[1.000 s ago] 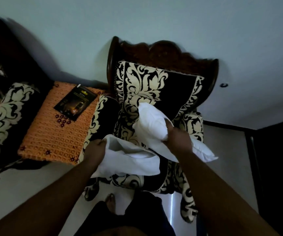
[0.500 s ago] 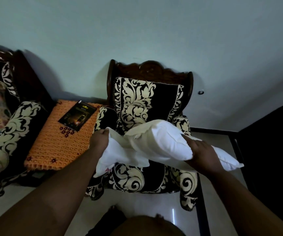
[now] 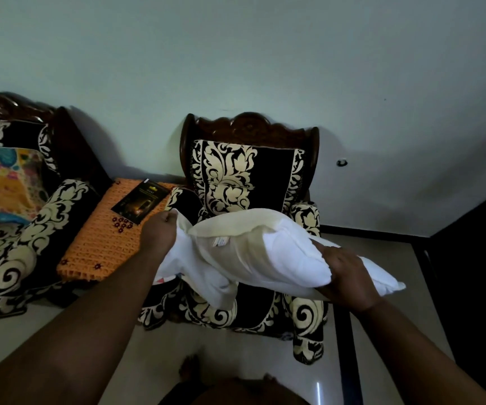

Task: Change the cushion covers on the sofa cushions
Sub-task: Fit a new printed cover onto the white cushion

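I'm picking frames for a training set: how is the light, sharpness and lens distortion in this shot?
Head view: dim, with the armchair and both forearms underexposed; the white cushion is the brightest thing, and its folds remain readable. The armchair casts a soft shadow on the wall. A small glare streak sits on the floor. Wide-angle bending curves the edges. The left hand and right hand look fairly sharp.

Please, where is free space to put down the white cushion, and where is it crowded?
Free: the armchair seat under the white cushion, between the patterned armrests; the front of the orange mat, below the dark booklet. Crowded: the sofa at left, where a colourful cushion lies.
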Available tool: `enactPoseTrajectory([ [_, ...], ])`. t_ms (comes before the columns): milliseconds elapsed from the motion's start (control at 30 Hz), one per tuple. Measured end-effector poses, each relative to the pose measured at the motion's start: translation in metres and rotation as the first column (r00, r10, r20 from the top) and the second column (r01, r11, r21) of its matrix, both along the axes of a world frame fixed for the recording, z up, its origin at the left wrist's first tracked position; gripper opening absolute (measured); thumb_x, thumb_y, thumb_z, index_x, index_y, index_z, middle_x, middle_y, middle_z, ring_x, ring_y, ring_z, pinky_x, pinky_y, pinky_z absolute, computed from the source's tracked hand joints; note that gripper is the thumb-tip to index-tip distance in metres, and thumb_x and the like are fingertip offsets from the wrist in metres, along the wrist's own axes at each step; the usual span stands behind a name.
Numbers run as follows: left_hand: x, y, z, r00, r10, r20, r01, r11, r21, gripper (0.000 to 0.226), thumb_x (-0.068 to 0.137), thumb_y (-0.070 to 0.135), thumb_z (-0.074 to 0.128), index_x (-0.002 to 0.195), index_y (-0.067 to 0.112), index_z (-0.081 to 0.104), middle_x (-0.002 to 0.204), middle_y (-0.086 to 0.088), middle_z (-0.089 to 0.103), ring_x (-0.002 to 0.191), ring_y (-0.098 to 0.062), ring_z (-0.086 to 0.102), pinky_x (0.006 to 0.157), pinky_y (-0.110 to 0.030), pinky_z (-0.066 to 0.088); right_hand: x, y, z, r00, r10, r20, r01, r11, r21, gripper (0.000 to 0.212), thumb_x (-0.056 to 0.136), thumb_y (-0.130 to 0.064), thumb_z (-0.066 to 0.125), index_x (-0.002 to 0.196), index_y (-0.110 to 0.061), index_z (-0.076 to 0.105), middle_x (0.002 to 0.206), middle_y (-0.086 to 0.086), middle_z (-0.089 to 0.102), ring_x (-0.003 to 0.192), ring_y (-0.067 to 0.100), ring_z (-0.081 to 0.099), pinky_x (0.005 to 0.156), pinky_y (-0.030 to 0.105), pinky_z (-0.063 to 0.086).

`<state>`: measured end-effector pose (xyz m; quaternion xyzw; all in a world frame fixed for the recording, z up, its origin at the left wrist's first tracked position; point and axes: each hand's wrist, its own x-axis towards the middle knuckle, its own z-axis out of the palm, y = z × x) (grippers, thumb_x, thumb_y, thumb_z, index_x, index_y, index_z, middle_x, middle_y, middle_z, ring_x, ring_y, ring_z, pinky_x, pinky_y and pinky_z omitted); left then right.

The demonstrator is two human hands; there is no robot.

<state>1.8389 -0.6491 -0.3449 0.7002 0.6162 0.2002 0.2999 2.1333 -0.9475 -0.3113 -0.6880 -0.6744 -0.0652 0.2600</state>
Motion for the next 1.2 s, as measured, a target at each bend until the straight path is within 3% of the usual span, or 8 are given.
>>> enactPoseTrajectory([
  [100, -0.011, 0.0, 0.001, 0.996, 0.059, -0.071, -0.057, 0.998, 0.034, 0.043, 0.107, 0.036, 0.04, 0.126, 0.009, 0.067, 0.127, -0.021, 0.063, 0.113, -0.042, 0.058, 0.094, -0.042, 0.046, 0.01, -0.003, 0.003, 1.0, 0.011, -0.008, -0.011, 0.999, -0.046, 0.067, 0.08, -0.04, 0.062, 0.141, -0.016, 0.048, 0.093, 0.004, 0.072, 0.084, 0.025, 0.067, 0.067, 0.034, 0.052],
  [233, -0.02, 0.003, -0.005, 0.987, 0.04, -0.157, -0.032, 0.998, 0.057, 0.05, 0.108, 0.039, 0.035, 0.122, 0.003, 0.067, 0.123, -0.023, 0.064, 0.111, -0.044, 0.059, 0.094, -0.045, 0.047, 0.007, 0.003, 0.011, 1.0, 0.016, 0.024, -0.015, 0.998, -0.059, 0.068, 0.08, -0.039, 0.062, 0.143, -0.021, 0.045, 0.091, 0.003, 0.072, 0.082, 0.025, 0.067, 0.067, 0.031, 0.047],
  [533, -0.03, 0.02, 0.005, 0.976, 0.042, -0.213, -0.029, 0.998, 0.061, 0.046, 0.107, 0.036, 0.036, 0.13, 0.006, 0.063, 0.132, -0.025, 0.059, 0.12, -0.046, 0.054, 0.1, -0.047, 0.044, -0.007, -0.007, 0.024, 0.999, 0.008, -0.033, -0.009, 1.0, -0.014, 0.064, 0.082, -0.042, 0.06, 0.139, -0.02, 0.044, 0.091, 0.004, 0.071, 0.082, 0.028, 0.067, 0.067, 0.038, 0.053],
  [767, -0.035, 0.03, 0.001, 0.973, 0.099, -0.211, -0.096, 0.995, 0.022, 0.044, 0.106, 0.037, 0.038, 0.123, 0.006, 0.064, 0.126, -0.025, 0.062, 0.114, -0.045, 0.058, 0.094, -0.047, 0.046, -0.013, -0.032, 0.03, 0.999, -0.038, 0.013, 0.036, 0.992, 0.117, 0.049, 0.092, -0.049, 0.049, 0.126, -0.014, 0.05, 0.087, 0.011, 0.068, 0.083, 0.023, 0.055, 0.072, 0.034, 0.04],
  [867, -0.028, 0.03, 0.008, 0.992, 0.035, -0.123, -0.034, 0.999, 0.014, 0.04, 0.106, 0.031, 0.042, 0.121, 0.003, 0.067, 0.124, -0.025, 0.063, 0.111, -0.044, 0.059, 0.094, -0.045, 0.047, -0.015, -0.033, 0.035, 0.998, -0.055, 0.017, 0.053, 0.99, 0.127, 0.052, 0.097, -0.056, 0.041, 0.125, -0.013, 0.051, 0.086, 0.012, 0.07, 0.085, 0.021, 0.053, 0.072, 0.035, 0.042],
  [1033, 0.002, 0.009, 0.021, 0.973, -0.199, 0.12, 0.213, 0.969, -0.12, 0.035, 0.105, 0.027, 0.048, 0.127, 0.007, 0.067, 0.128, -0.018, 0.064, 0.113, -0.035, 0.06, 0.092, -0.036, 0.047, -0.031, -0.009, 0.026, 0.997, -0.062, 0.047, 0.066, 0.994, -0.088, 0.07, 0.077, -0.043, 0.06, 0.141, -0.022, 0.042, 0.092, 0.003, 0.069, 0.085, 0.023, 0.06, 0.073, 0.035, 0.044],
  [1200, 0.026, -0.023, 0.046, 0.898, -0.234, 0.373, 0.316, 0.933, -0.174, 0.027, 0.103, 0.026, 0.054, 0.12, 0.014, 0.071, 0.112, -0.004, 0.069, 0.102, -0.02, 0.062, 0.074, -0.022, 0.045, -0.048, 0.019, 0.015, 0.997, -0.044, 0.057, 0.053, 0.987, -0.153, 0.083, 0.08, -0.048, 0.064, 0.153, -0.024, 0.032, 0.091, 0.0, 0.069, 0.08, 0.025, 0.067, 0.064, 0.034, 0.05],
])
